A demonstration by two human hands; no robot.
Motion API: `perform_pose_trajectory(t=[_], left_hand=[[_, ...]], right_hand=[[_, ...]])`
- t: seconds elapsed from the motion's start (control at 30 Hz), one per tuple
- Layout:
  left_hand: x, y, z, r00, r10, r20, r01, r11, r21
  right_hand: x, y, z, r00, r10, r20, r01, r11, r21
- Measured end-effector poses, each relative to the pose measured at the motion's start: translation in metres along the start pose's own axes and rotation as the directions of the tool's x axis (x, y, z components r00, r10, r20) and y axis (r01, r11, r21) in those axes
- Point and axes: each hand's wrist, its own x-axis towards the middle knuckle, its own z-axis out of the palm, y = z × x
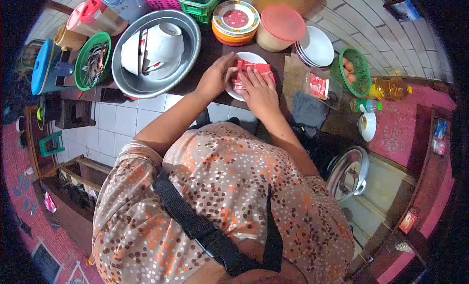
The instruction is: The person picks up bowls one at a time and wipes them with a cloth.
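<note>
A white plate (252, 56) lies near the front edge of the dark table, with a red-and-white patterned cloth (254, 68) spread over much of it. My left hand (216, 78) grips the plate's left side, its fingers bent at the rim beside the cloth. Flat on the cloth rests my right hand (260, 91), fingers stretched out and pressing it against the plate. Part of the plate is hidden under the cloth and my hands.
A large metal basin (120, 59) with white bowls stands left, beside a green basket (106, 37) of cutlery. Behind are stacked patterned plates (222, 20) and a red-lidded tub (281, 25). Rightward are white plates (317, 44), a grey cloth (309, 109) and a green egg basket (359, 69).
</note>
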Motion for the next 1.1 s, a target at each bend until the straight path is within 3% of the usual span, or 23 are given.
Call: perform_pose_trajectory(t=[0.03,0.07,0.13,0.2,0.27,0.33,0.43,0.57,0.7,0.77,0.9,0.97,1.1], left_hand=[[-0.002,-0.004,-0.003,0.980,0.196,-0.025,-0.194,0.978,0.079],[-0.008,-0.008,-0.007,0.980,0.197,-0.018,-0.195,0.978,0.074],[-0.026,-0.001,-0.023,0.913,0.393,0.110,-0.406,0.903,0.145],[-0.034,-0.010,-0.030,0.868,0.467,0.171,-0.494,0.849,0.190],[-0.038,-0.026,-0.036,0.772,0.496,0.397,-0.610,0.754,0.244],[-0.036,-0.021,-0.041,0.785,0.505,0.358,-0.605,0.749,0.271],[-0.028,-0.028,-0.036,0.717,0.548,0.431,-0.690,0.648,0.322],[-0.025,-0.033,-0.038,0.715,0.595,0.366,-0.696,0.650,0.303],[-0.028,-0.037,-0.035,0.727,0.582,0.364,-0.679,0.689,0.255],[-0.026,-0.036,-0.035,0.736,0.582,0.347,-0.669,0.705,0.235],[-0.025,-0.040,-0.032,0.732,0.589,0.342,-0.672,0.706,0.224],[-0.028,-0.042,-0.031,0.735,0.581,0.349,-0.669,0.706,0.234],[-0.028,-0.038,-0.030,0.742,0.598,0.304,-0.669,0.687,0.283]], right_hand=[[0.002,0.001,0.000,1.000,0.004,0.020,-0.004,0.999,0.037],[0.004,0.002,0.000,0.999,0.008,0.038,-0.010,0.997,0.073],[0.006,0.005,0.008,0.998,0.008,0.066,-0.010,0.999,0.035],[0.006,0.008,0.013,0.997,0.002,0.075,-0.001,1.000,-0.013],[0.010,0.004,0.011,0.991,0.000,0.135,0.007,0.998,-0.055],[0.015,-0.001,0.012,0.991,0.003,0.136,0.007,0.998,-0.070],[0.016,-0.002,0.013,0.992,0.010,0.122,0.000,0.996,-0.084],[0.017,-0.007,0.007,0.994,0.024,0.110,-0.029,0.998,0.050],[0.011,-0.006,-0.010,0.991,0.033,0.131,-0.038,0.998,0.040],[0.012,0.001,-0.011,0.996,-0.028,-0.084,0.022,0.997,-0.078],[0.021,0.001,-0.001,0.990,-0.030,-0.138,0.016,0.995,-0.101],[0.026,-0.006,0.003,0.994,0.095,-0.061,-0.088,0.990,0.113],[0.022,-0.005,0.005,0.991,0.132,-0.007,-0.123,0.938,0.325]])
